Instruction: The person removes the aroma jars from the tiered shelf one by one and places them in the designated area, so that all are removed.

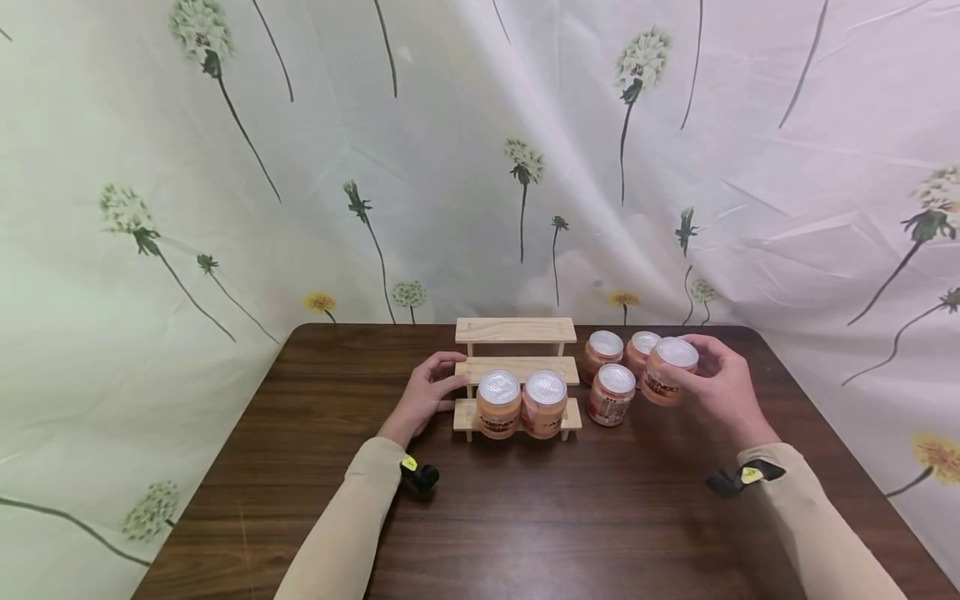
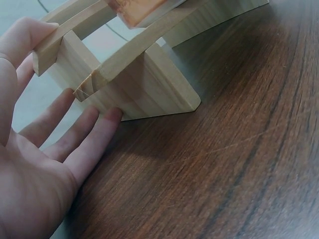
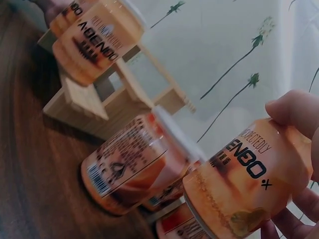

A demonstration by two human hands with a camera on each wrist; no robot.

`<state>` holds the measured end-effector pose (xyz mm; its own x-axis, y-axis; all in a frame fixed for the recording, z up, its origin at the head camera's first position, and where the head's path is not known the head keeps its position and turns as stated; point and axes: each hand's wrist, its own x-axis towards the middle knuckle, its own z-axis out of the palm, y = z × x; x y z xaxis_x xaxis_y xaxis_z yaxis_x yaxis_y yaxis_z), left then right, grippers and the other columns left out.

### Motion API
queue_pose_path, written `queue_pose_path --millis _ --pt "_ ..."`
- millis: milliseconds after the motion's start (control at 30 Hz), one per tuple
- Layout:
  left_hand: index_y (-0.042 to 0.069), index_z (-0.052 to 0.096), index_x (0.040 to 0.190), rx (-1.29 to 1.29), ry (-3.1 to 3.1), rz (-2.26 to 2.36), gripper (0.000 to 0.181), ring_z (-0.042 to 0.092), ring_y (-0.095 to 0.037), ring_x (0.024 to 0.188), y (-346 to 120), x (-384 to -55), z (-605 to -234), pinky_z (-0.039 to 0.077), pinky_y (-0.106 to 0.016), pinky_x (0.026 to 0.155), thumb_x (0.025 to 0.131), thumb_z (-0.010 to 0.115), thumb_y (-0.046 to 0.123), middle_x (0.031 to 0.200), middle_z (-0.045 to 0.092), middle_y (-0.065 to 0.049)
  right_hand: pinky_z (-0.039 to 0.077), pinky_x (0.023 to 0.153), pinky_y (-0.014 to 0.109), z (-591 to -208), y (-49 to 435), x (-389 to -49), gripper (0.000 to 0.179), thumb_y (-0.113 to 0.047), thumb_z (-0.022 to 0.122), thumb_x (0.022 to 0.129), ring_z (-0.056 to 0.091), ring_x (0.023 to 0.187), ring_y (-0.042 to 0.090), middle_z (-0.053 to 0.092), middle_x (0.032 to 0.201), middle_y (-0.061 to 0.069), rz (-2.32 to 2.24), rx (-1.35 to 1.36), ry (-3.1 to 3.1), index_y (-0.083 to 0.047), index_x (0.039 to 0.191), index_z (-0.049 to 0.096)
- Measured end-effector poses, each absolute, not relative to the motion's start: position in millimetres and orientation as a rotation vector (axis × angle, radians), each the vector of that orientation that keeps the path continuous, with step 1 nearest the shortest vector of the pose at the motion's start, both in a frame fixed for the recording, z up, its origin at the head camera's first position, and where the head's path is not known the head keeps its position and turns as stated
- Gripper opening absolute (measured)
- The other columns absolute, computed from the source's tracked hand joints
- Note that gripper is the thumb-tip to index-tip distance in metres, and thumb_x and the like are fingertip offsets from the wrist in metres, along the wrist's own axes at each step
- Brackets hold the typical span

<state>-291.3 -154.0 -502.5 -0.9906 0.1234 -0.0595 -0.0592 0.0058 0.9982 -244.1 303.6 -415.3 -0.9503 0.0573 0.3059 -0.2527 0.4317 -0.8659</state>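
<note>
A small wooden three-step rack [image 1: 517,371] stands on the table. My left hand [image 1: 427,390] is at its left end, fingertips touching the side panel [image 2: 144,84] in the left wrist view. Two orange jars with clear lids, a left jar [image 1: 499,417] and a right jar [image 1: 544,417], sit side by side on the lowest step. At the right, my right hand [image 1: 726,387] grips another orange jar [image 1: 663,379] between thumb and fingers. This held jar [image 3: 249,174] looks tilted in the right wrist view, its printed label showing.
Three more jars stand right of the rack: a front jar [image 1: 611,404], a back-left jar [image 1: 602,358] and a back-right jar [image 1: 637,360] partly hidden by the held one. Behind the dark wooden table [image 1: 525,517] hangs a white flowered curtain [image 1: 450,167].
</note>
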Motion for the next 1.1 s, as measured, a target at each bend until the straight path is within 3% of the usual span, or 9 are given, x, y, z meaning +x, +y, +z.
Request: queue_pose_path --millis 400,700,1100 --pt "0.016 0.063 0.136 0.092 2.146 2.114 0.040 0.066 -0.023 0.112 -154 -291 -503 0.063 -0.039 0.079 0.098 0.076 0.017 0.142 0.054 -0.015 0.052 0.082 0.015 -445 307 -245 0.057 -0.022 0.088 0.089 0.064 0.099 0.002 0.066 0.113 -0.008 1.585 0.083 -2.464 0.001 0.133 0.061" --pt "0.017 0.064 0.136 0.079 2.144 2.114 0.039 0.063 -0.027 0.117 -154 -292 -502 0.062 -0.040 0.079 0.099 0.076 0.016 0.144 0.053 -0.014 0.054 0.078 0.018 -460 308 -248 0.061 -0.028 0.087 0.090 0.064 0.096 0.002 0.063 0.130 0.020 1.530 0.099 -2.576 0.001 0.136 0.059" --pt "0.017 0.064 0.135 0.069 2.153 2.110 0.039 0.063 -0.026 0.115 -154 -290 -501 0.062 -0.040 0.077 0.098 0.076 0.016 0.143 0.053 -0.013 0.052 0.081 0.015 -466 304 -249 0.063 -0.022 0.088 0.089 0.062 0.100 -0.001 0.063 0.134 0.022 1.554 0.120 -2.558 0.000 0.139 0.057"
